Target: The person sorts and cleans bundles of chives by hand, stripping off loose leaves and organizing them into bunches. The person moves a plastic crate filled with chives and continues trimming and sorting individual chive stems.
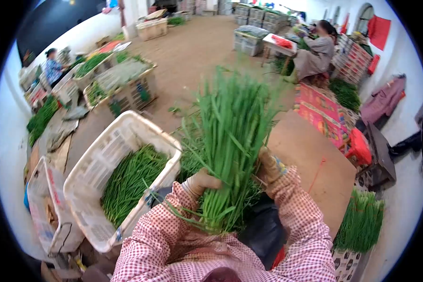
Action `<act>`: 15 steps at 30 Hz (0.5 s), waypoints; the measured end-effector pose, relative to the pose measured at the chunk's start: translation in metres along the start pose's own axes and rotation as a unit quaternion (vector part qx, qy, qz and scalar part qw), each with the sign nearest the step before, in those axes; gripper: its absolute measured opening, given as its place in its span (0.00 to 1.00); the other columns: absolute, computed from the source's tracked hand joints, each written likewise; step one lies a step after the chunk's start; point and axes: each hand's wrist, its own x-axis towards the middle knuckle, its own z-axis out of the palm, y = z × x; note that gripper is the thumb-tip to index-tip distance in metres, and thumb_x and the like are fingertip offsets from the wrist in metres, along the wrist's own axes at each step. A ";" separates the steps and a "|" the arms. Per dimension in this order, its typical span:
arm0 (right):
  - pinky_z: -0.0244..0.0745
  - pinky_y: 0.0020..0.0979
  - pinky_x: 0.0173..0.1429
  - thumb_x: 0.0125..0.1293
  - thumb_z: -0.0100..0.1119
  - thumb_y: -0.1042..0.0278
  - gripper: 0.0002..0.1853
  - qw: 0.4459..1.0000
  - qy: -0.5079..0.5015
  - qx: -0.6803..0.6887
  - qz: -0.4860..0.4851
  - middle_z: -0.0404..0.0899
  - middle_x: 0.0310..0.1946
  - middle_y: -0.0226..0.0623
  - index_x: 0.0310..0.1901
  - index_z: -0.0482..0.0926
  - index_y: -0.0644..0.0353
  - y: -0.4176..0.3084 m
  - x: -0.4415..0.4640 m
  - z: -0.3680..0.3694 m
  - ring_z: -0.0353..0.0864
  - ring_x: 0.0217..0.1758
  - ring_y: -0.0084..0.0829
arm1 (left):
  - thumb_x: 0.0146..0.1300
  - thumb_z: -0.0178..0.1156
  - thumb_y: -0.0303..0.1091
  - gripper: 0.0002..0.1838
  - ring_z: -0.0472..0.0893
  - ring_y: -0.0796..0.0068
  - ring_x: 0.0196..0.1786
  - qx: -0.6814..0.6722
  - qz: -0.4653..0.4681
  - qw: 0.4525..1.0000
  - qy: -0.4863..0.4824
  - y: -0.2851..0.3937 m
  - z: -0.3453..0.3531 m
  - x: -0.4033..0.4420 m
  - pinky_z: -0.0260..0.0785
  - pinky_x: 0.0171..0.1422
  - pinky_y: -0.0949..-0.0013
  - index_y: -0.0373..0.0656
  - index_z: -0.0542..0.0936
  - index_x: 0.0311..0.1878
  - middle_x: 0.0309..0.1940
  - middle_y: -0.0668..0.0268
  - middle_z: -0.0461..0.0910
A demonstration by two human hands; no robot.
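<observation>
Looks partway: one bunch in hand, loose greens waiting, a neat batch standing at right.
White crate (91, 174) at left holds loose green stalks (134, 181), so plenty seems left. Gloved left hand (202, 183) is gripping the green bunch (232, 136), thumb across the front. Bunch stands roughly upright between both hands (no tie visible on it), so I'd call it in progress. Gloved right hand (270, 169) sits against its other side; fingers mostly hidden, can't tell if closed. Then brown board (333, 174), thin red strand (316, 177) on it. Far right, upright greens (360, 223), probably done.
</observation>
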 end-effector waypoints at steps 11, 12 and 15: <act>0.72 0.39 0.62 0.47 0.78 0.63 0.39 0.891 0.145 -0.389 -0.185 0.77 0.54 0.39 0.61 0.70 0.60 -0.139 0.006 -0.048 0.75 0.59 0.35 | 0.44 0.74 0.22 0.40 0.73 0.70 0.61 0.301 0.000 0.943 -0.140 0.051 0.059 0.207 0.68 0.65 0.63 0.45 0.70 0.64 0.58 0.66 0.76; 0.72 0.39 0.62 0.47 0.78 0.63 0.39 0.890 0.151 -0.388 -0.186 0.77 0.54 0.39 0.61 0.70 0.60 -0.133 0.002 -0.070 0.75 0.59 0.35 | 0.43 0.74 0.21 0.40 0.72 0.71 0.62 0.281 -0.021 0.950 -0.137 0.049 0.064 0.214 0.66 0.66 0.65 0.45 0.70 0.63 0.57 0.66 0.76; 0.66 0.39 0.68 0.48 0.75 0.59 0.39 0.930 0.065 -0.293 -0.211 0.74 0.58 0.40 0.63 0.69 0.57 -0.113 -0.009 -0.108 0.73 0.62 0.35 | 0.43 0.75 0.34 0.39 0.71 0.69 0.62 0.323 -0.012 0.936 -0.142 -0.003 0.019 0.270 0.62 0.68 0.66 0.44 0.70 0.62 0.57 0.64 0.76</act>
